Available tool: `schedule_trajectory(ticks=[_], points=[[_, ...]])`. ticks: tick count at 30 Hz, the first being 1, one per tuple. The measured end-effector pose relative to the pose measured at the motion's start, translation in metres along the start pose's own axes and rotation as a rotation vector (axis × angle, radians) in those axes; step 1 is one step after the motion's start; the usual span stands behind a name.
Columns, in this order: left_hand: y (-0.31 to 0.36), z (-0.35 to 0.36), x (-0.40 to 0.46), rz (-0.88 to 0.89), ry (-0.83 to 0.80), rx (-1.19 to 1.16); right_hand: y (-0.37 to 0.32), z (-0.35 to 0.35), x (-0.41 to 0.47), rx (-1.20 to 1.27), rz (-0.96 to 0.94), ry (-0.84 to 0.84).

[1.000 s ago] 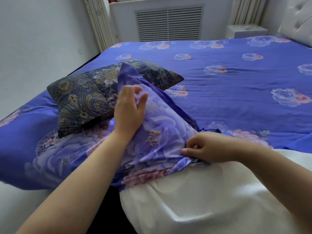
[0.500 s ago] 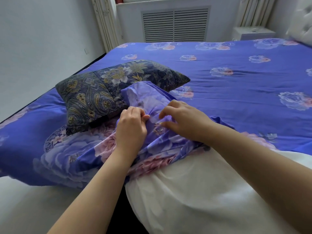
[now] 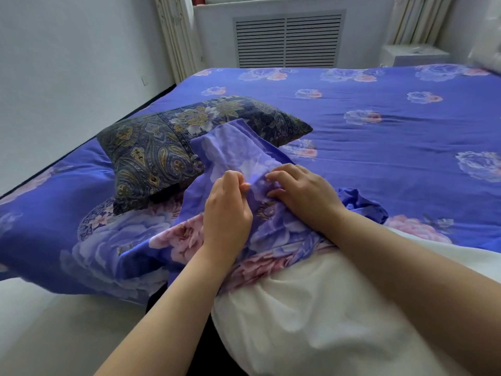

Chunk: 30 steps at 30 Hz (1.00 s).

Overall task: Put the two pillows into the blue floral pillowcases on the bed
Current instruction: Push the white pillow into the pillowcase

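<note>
A blue floral pillowcase (image 3: pixel 238 150) lies bunched over the near end of a white pillow (image 3: pixel 311 316) at the bed's front edge. My left hand (image 3: pixel 226 215) pinches the pillowcase cloth between thumb and fingers. Close beside it, my right hand (image 3: pixel 303 192) grips the same cloth with curled fingers. A second pillow in a dark paisley cover (image 3: pixel 162 153) rests behind and to the left. Another blue floral pillowcase (image 3: pixel 108 240) lies flat beneath the paisley pillow. How far the white pillow reaches inside the pillowcase is hidden.
The bed (image 3: pixel 379 137) carries a blue floral cover. A white wall (image 3: pixel 67 77) runs along the left, with a narrow floor gap. A radiator grille (image 3: pixel 287 39) and curtains stand behind the bed, and a white nightstand (image 3: pixel 414 54) at back right.
My right hand moved from the pillowcase's lower edge up beside my left hand. The raised pillowcase corner dropped lower. The view shifted slightly.
</note>
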<state>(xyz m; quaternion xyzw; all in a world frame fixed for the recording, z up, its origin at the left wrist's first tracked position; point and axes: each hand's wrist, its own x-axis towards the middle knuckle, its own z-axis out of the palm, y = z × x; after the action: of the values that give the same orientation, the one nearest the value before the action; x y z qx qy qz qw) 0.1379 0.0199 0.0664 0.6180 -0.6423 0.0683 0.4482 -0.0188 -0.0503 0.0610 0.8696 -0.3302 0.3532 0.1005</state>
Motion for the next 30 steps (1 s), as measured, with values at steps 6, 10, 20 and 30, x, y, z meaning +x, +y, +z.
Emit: schedule_trajectory(ticks=[6, 10, 20, 30], points=[[0.008, 0.000, 0.001, -0.040, -0.053, -0.034, 0.005, 0.003, -0.009, -0.119, -0.180, 0.146], [-0.002, 0.005, -0.001, 0.032, -0.050, 0.019, -0.002, 0.000, -0.003, -0.070, -0.128, 0.232], [-0.013, 0.006, 0.029, -0.090, -0.206, -0.046, -0.004, -0.018, 0.004, 0.146, 0.266, -0.388], [-0.006, 0.007, 0.009, -0.211, -0.414, -0.054, 0.025, 0.025, -0.001, 0.423, 0.745, -0.422]])
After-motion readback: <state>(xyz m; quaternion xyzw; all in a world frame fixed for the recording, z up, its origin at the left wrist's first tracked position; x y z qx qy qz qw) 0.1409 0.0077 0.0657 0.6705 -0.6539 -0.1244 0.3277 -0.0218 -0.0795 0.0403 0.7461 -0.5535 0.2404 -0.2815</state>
